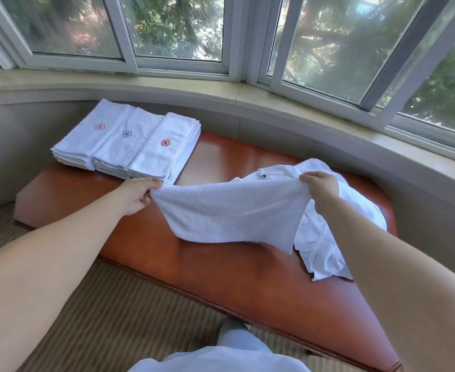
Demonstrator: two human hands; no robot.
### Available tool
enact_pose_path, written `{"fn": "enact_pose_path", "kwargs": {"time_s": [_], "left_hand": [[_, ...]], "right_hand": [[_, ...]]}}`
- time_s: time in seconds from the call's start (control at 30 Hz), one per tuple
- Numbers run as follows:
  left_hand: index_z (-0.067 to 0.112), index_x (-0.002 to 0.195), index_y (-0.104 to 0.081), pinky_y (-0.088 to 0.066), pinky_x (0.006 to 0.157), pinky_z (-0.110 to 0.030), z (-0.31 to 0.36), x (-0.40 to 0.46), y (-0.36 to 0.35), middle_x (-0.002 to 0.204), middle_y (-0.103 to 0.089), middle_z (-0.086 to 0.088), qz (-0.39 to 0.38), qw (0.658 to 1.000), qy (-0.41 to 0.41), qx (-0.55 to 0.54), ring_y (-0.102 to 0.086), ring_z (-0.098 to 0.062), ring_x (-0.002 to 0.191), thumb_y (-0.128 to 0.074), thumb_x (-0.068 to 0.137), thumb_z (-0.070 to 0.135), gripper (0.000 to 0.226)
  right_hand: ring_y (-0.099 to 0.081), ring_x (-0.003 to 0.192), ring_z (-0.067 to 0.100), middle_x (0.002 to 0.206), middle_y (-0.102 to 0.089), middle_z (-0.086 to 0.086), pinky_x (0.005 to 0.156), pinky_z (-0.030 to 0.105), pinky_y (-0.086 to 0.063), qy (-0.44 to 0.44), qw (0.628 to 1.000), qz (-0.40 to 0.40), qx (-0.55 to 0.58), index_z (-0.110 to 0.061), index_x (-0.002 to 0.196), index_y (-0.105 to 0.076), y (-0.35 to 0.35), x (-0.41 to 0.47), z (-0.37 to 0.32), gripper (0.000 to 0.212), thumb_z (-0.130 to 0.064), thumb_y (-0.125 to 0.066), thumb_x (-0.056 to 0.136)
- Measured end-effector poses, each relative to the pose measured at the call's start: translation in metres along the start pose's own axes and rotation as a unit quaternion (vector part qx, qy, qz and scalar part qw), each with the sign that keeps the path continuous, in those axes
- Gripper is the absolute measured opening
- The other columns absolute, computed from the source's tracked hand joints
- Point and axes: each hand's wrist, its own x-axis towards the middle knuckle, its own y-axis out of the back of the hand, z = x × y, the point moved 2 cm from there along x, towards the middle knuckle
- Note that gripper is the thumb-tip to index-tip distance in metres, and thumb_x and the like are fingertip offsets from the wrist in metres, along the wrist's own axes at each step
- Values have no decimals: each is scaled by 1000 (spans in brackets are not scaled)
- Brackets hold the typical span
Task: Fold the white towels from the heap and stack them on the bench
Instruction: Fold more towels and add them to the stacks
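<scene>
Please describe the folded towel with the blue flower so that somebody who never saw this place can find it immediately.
Look at the brown bench below the bay window. At its far left end, three stacks of folded white towels lie side by side. The towel with the blue flower tops the middle stack; both neighbours carry red flowers.

A curved bay of sliding windows [178,30] with pale grey frames runs across the top, green trees [336,49] blurred behind the glass. Below it a beige stone sill [167,84] follows the curve, above a grey wall panel [274,130]. Striped tan carpet [108,304] covers the floor. Pale blue trousers [221,355] show at the bottom edge.
</scene>
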Motion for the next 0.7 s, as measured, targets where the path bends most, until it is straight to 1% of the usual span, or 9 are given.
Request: {"fn": "enact_pose_path", "kwargs": {"time_s": [0.1,0.23,0.3,0.4,0.47,0.53,0.6,0.67,0.7], "left_hand": [[15,98,-73,-42,61,-18,16,-5,-1,81,-60,0,5,999,-41,2,-48,-8,66,-74,91,6,12],[15,111,-71,-49,72,-21,29,-12,0,78,-57,-2,-13,988,-83,129,-50,-12,67,-72,88,-2,28],[17,112,-69,-50,76,-23,34,-15,0,78,-61,-1,22,967,-130,218,-55,-13,69,-72,89,2,28],[18,104,-72,-48,79,-29,40,-20,-1,93,-68,-2,94,935,-217,264,-61,-17,81,-70,94,13,12],[18,97,-72,-45,74,-32,44,-22,-1,93,-68,-3,122,914,-258,288,-61,-21,83,-68,95,20,5],[19,98,-72,-43,71,-33,47,-23,-1,93,-66,-3,124,898,-273,321,-60,-24,85,-68,95,23,7],[19,101,-72,-40,70,-31,45,-24,-1,97,-63,-4,101,894,-237,366,-57,-24,87,-70,93,22,8],[19,104,-74,-39,67,-27,31,-27,-2,94,-63,-5,20,891,-135,434,-54,-23,83,-73,91,17,13],[20,105,-75,-39,62,-25,21,-31,-2,89,-62,-4,-34,879,-60,471,-51,-20,77,-74,90,14,17]], "right_hand": [[-55,90,14,94,-64,-9,65,24,-41,19,998,-45,-34,-25,99,-73,-1,0,-8,22,-10,-68,83],[-50,60,14,86,-63,-3,53,24,-38,66,984,-56,-154,-29,111,-67,0,-5,-9,38,-6,-53,83],[-57,64,19,84,-67,-2,57,28,-45,109,968,-37,-225,-28,103,-69,0,-8,-12,34,-8,-48,84],[-60,78,35,84,-67,10,65,38,-51,197,924,21,-326,-9,87,-72,1,-9,-17,24,-10,-48,83],[-54,83,27,97,-58,3,66,34,-43,232,912,65,-332,-17,85,-72,4,-12,-20,23,-14,-50,88],[-52,88,18,109,-51,-3,70,30,-41,251,903,88,-338,-27,94,-76,7,-14,-21,28,-18,-50,94],[-55,83,20,103,-55,-2,66,29,-43,212,917,34,-337,-27,94,-70,10,-14,-17,21,-19,-51,98],[-60,72,21,87,-61,7,63,27,-51,72,949,-118,-283,-21,91,-63,11,-20,-3,11,-16,-57,99],[-64,71,21,85,-65,9,67,28,-55,7,932,-199,-303,-18,93,-63,13,-26,7,8,-12,-61,98]]}}
